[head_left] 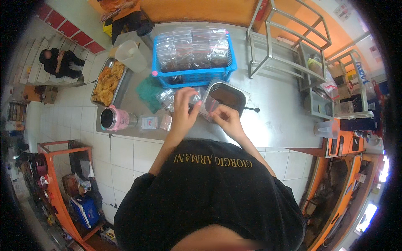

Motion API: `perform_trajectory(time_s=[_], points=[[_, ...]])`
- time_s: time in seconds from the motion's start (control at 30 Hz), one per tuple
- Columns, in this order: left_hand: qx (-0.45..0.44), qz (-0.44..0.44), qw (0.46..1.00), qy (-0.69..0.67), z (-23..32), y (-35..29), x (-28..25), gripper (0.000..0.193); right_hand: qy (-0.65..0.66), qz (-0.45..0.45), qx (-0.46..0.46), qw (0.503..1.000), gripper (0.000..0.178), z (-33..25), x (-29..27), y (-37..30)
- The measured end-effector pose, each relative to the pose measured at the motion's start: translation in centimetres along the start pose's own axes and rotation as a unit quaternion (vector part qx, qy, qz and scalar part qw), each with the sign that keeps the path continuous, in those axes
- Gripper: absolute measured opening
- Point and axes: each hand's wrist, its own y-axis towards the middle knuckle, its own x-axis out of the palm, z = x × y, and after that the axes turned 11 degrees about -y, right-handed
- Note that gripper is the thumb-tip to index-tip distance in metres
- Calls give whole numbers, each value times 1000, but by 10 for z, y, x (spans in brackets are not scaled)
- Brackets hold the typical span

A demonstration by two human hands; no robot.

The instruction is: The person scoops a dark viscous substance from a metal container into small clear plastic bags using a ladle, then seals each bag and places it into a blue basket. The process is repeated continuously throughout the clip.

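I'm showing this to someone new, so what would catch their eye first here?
Most striking is the bright blue basket at the far side of the steel counter, packed with filled clear bags. In front of it, both hands, left hand and right hand, pinch a small clear bag beside a steel pan of brown sauce. On the left sits a tray of fried food.

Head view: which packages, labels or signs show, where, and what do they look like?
Filled clear bags: upright rows in the blue basket, dark contents.
Clear bag: held between left hand and right hand.
Small sachets: counter edge beside the pink cup, pale squares.
Wall signs: upper right, small, pale.
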Motion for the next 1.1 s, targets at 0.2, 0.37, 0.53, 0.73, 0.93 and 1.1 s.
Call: perform_trajectory(time_s=[0.2, 0.37, 0.53, 0.73, 0.93, 1.1], points=[[-227, -226, 912, -255, 16, 3, -5, 23, -104, 56, -69, 991, 13, -19, -4, -1], [-200, -238, 915, -257, 12, -1, -3, 24, -111, 41, -26, 993, 17, -27, -9, -2], [-184, -210, 932, -232, 9, 0, -2, 23, -105, 11, -20, 994, 24, -33, -16, -1], [-156, -201, 945, -204, 20, 2, -3, 14, -92, 25, 11, 995, 23, -35, -15, -4], [-248, -245, 893, -283, 18, 4, -9, 15, -74, -8, -25, 997, 16, -24, -14, -4], [-205, -248, 905, -277, 17, 2, -11, 14, -141, -14, -68, 988, 16, -26, -17, -3]])
